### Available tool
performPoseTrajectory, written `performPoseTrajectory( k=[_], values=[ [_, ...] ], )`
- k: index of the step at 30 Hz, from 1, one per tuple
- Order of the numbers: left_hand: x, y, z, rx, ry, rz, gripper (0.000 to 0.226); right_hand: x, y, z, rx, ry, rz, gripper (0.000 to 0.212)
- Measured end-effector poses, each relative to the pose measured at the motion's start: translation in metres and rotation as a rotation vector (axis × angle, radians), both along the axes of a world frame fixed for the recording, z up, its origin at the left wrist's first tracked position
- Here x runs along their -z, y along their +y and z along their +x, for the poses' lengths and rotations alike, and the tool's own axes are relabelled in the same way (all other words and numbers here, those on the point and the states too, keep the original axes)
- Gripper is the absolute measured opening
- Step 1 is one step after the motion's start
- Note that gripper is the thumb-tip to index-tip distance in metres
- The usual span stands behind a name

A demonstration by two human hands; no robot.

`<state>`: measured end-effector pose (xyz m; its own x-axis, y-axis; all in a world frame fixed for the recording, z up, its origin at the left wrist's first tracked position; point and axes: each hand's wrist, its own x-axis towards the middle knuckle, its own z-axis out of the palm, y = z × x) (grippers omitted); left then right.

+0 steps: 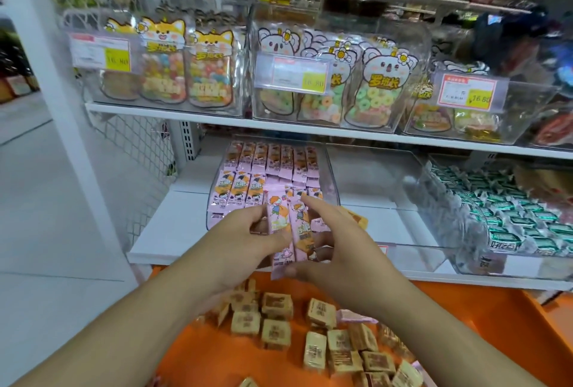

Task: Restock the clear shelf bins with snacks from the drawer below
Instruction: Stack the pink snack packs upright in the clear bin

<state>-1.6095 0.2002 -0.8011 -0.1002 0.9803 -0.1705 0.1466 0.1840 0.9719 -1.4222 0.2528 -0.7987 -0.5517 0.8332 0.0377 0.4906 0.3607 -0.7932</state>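
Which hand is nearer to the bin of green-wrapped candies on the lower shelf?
Right. The right hand holds the pink snack packets from their right side, toward the green candy bin; the left hand grips them from the left, farther away.

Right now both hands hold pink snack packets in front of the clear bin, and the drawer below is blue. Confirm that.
Wrong colour: the drawer is orange, as the head view shows. The rest stands: left hand and right hand hold pink snack packets before the clear bin.
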Motion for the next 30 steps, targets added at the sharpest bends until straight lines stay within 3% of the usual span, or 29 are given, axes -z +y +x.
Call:
performPoseTrajectory(
  k=[3,7,11,14,18,26,30],
  values=[
    [0.000,-0.002,0.000,-0.094,0.072,0.070,0.023,-0.001,0.001,-0.001,-0.026,0.035,-0.037,0.108],
    [0.001,-0.001,0.002,-0.287,0.246,0.198,0.072,0.004,0.008,-0.005,-0.010,0.074,-0.070,0.107],
    [0.000,0.004,0.000,-0.300,0.413,0.331,0.048,0.002,0.014,-0.012,0.095,0.123,-0.017,0.084],
    [0.001,0.011,-0.008,-0.134,0.518,0.308,0.066,0.004,0.022,-0.017,0.124,0.125,0.043,0.071],
    [0.005,0.023,-0.029,0.029,0.782,0.247,0.094,0.008,0.034,-0.024,0.091,0.048,0.076,0.078],
    [0.017,0.056,-0.046,-0.039,1.099,0.360,0.084,0.014,0.065,-0.045,0.119,-0.027,0.153,0.075],
    [0.031,0.064,-0.053,-0.020,1.215,0.355,0.078,0.026,0.066,-0.046,0.096,-0.253,0.336,0.073]
  ],
)
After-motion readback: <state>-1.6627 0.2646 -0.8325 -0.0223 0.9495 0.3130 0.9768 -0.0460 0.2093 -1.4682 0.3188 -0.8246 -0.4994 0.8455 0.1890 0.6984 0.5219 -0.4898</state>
